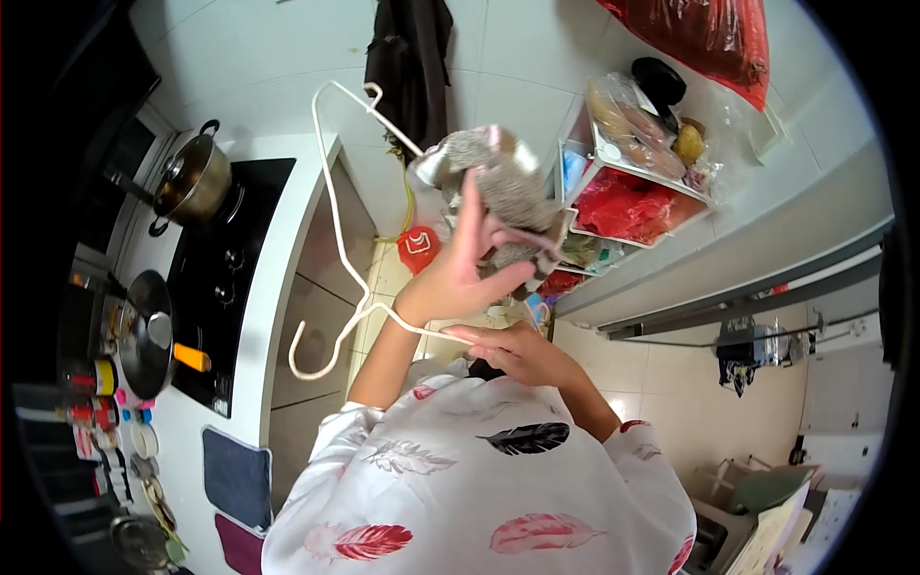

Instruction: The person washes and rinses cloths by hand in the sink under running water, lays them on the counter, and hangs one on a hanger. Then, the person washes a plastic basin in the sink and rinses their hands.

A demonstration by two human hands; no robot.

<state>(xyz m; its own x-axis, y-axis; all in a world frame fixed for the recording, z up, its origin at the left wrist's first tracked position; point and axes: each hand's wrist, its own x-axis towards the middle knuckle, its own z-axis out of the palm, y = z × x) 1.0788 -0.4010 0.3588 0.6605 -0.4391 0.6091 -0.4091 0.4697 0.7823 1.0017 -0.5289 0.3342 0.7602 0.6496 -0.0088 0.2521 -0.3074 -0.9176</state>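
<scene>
A white clothes hanger [337,211] is tilted in front of my body, its hook toward the lower left. Bunched grey, brown and white cloth [498,177] hangs at the hanger's far end. My left hand [460,264] is against the cloth, fingers spread and pointing up, with the thumb out to the right. My right hand [522,353] is closed round the hanger's near arm, below my left hand. Part of the cloth is hidden behind my left hand.
On the left, a pot [196,177] and a wok [146,326] stand by the black stove [216,278]. A white rack [628,168] with bagged food is at the right. Above it hangs a red bag [709,38]. Dark cloth [407,77] hangs on the wall.
</scene>
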